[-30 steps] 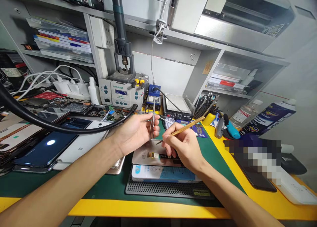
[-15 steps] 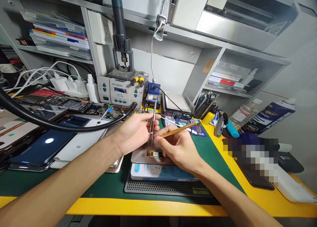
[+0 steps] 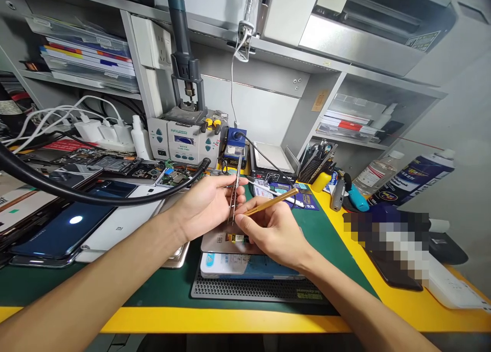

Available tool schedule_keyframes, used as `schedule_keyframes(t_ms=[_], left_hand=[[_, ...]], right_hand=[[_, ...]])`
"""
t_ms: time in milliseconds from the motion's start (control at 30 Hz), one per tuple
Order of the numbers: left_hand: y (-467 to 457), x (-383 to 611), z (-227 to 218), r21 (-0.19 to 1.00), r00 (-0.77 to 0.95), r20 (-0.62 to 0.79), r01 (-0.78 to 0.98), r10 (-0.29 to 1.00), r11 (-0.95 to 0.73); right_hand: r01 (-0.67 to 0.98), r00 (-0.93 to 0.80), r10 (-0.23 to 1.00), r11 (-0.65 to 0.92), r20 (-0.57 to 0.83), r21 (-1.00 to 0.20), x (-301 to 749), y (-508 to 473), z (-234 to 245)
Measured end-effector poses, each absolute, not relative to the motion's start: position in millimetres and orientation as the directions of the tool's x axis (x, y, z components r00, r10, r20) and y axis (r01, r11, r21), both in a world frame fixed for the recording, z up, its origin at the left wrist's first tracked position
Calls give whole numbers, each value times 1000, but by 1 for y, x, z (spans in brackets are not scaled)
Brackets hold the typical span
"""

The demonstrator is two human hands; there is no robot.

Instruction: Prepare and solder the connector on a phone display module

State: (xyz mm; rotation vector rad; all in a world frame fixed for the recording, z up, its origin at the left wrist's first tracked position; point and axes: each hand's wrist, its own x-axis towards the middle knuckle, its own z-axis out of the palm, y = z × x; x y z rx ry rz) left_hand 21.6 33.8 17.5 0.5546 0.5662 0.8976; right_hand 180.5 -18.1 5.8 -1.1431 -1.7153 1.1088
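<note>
Metal tweezers [image 3: 235, 188] are pinched in my left hand [image 3: 209, 202], their tips pointing down over a phone-sized flat panel [image 3: 210, 243]. My right hand [image 3: 274, 228] is closed on a slim gold-coloured, pen-shaped tool [image 3: 273, 200], which slants up to the right; its working tip is hidden by the fingers. On the panel lies a flex cable [image 3: 235, 237] with a gold part and a small printed label. The panel rests on a white and blue box [image 3: 238, 266], which lies on a grey perforated plate [image 3: 245, 290]. My fingers hide the panel's far part.
At left lie several phones, among them a dark blue one [image 3: 76, 219] and a white one [image 3: 118, 226]. A thick black hose [image 3: 115, 201] curves above them. Behind stands a rework station [image 3: 184, 139]. A spray can [image 3: 412, 180] and a clear bottle [image 3: 378, 173] are at right.
The whole view has shifted slightly. Both hands keep their grips over the panel, and the tweezer tips look a little closer together.
</note>
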Motion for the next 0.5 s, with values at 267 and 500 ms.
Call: schedule_keyframes(t_ms=[267,500], left_hand=[[35,23,17,669,500,-208,-554,841,495],[35,22,15,682,496,-204,-547,844,486]], right_hand=[[264,-244,954,237,174,-935,180,-19,4],[316,-289,939,276,185,-908,179,-21,5]])
